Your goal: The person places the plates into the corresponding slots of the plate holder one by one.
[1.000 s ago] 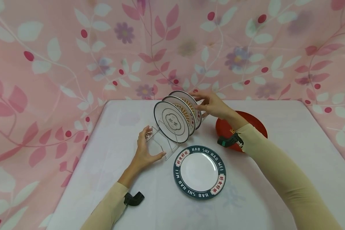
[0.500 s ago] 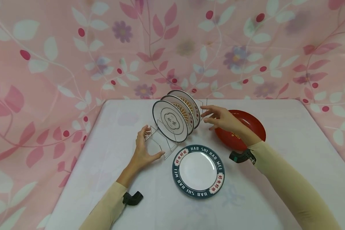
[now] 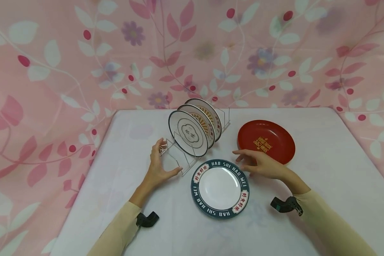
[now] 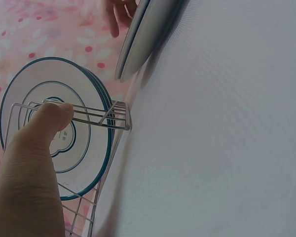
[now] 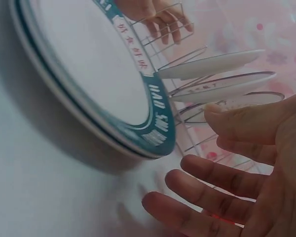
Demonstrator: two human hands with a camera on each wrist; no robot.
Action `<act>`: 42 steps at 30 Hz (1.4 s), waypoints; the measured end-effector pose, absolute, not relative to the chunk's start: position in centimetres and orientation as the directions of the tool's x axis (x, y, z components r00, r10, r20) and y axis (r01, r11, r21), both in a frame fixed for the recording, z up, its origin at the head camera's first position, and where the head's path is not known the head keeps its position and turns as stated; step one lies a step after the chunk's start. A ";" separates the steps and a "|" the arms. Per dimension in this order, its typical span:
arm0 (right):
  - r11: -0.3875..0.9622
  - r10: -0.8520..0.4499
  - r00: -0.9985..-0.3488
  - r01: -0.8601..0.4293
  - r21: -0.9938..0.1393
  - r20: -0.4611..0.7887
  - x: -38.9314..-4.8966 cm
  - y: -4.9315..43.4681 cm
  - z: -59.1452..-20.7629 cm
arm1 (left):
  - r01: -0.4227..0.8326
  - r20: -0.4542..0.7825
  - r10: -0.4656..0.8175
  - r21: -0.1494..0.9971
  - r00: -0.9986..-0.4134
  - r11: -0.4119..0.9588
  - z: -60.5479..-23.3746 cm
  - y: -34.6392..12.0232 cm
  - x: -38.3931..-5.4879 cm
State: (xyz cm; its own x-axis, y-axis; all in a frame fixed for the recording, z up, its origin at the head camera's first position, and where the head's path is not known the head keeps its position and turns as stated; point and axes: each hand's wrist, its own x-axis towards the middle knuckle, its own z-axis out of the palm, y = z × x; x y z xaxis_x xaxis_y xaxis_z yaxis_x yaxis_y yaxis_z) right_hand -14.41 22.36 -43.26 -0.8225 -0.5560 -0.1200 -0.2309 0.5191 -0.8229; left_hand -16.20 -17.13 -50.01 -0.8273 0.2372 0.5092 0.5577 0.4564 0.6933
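My left hand [image 3: 157, 165] holds the near end of a wire plate rack [image 3: 191, 166], fingers at its left side and thumb at its front. In the left wrist view the thumb [image 4: 44, 123] lies against the rack's wires [image 4: 121, 116]. Three white dark-rimmed plates [image 3: 189, 133] stand upright and spaced apart in the rack. My right hand [image 3: 264, 165] holds nothing, its fingers loosely bent beside the upper right edge of a flat teal-rimmed plate [image 3: 220, 188]. From the right wrist, that plate's edge [image 5: 54, 94] looks doubled, like two stacked plates.
A red oval dish [image 3: 278, 138] with gold characters lies behind my right hand. A white cloth [image 3: 332, 170] covers the table, and a pink floral curtain [image 3: 192, 46] hangs behind its far edge.
My right hand has drawn back from the rearmost racked plate, down and right toward the teal-rimmed plate, uncovering the red dish. The left hand keeps its hold on the rack.
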 end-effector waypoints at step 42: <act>0.529 -0.534 -0.844 -0.291 -0.797 -0.046 -13.4 23.4 -43.2 | 0.575 0.528 0.241 0.682 -0.814 0.452 -50.3 -17.2 -16.4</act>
